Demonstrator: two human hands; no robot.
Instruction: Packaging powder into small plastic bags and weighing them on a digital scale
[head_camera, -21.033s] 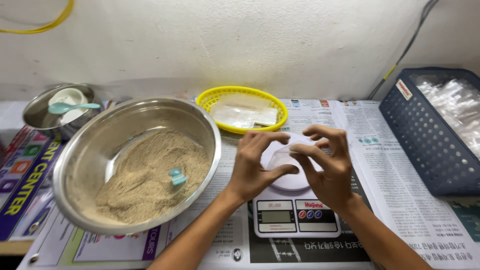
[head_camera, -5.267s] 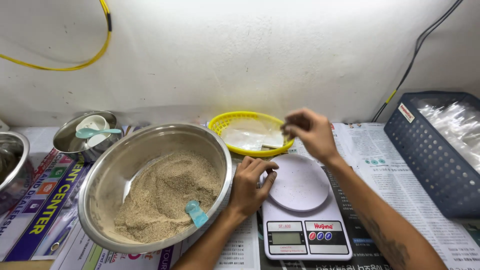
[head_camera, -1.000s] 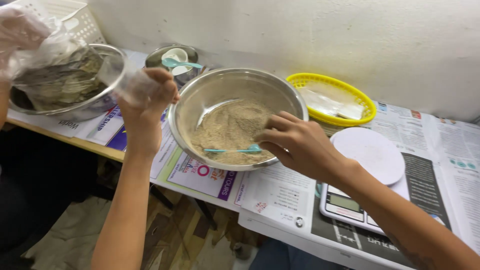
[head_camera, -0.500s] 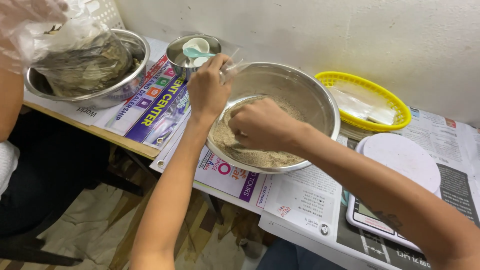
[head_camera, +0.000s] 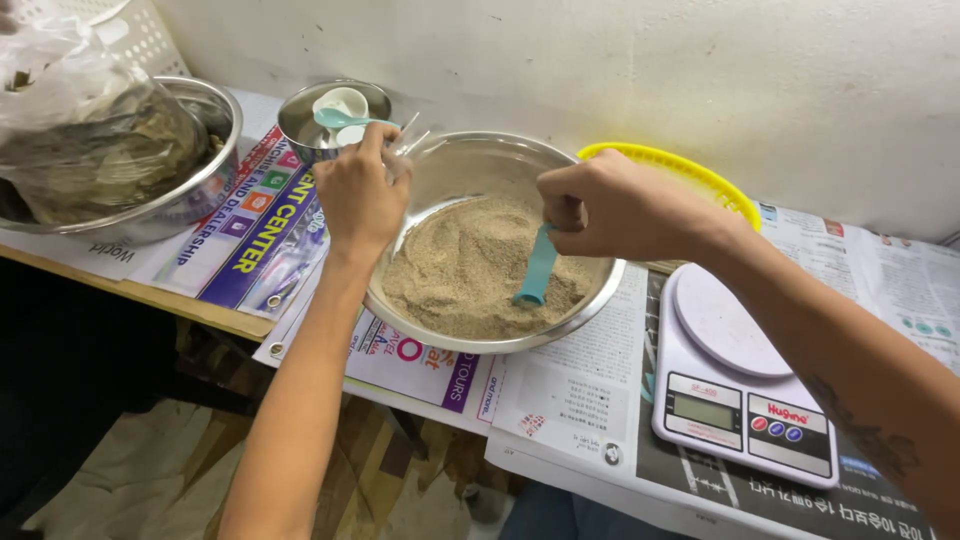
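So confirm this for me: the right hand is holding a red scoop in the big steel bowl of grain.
Not quite. In the head view the scoop held by the right hand is teal-blue, not red. It does dip into the grain in the big steel bowl.

Wooden table, newspapers spread over it, steel bowls, white kitchen scale, yellow basket

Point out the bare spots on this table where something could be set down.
Free: newspaper between the big powder bowl and the scale; the scale's round platter; paper right of the yellow basket. Crowded: far left, around the leaf-filled bowl and small cup bowl.
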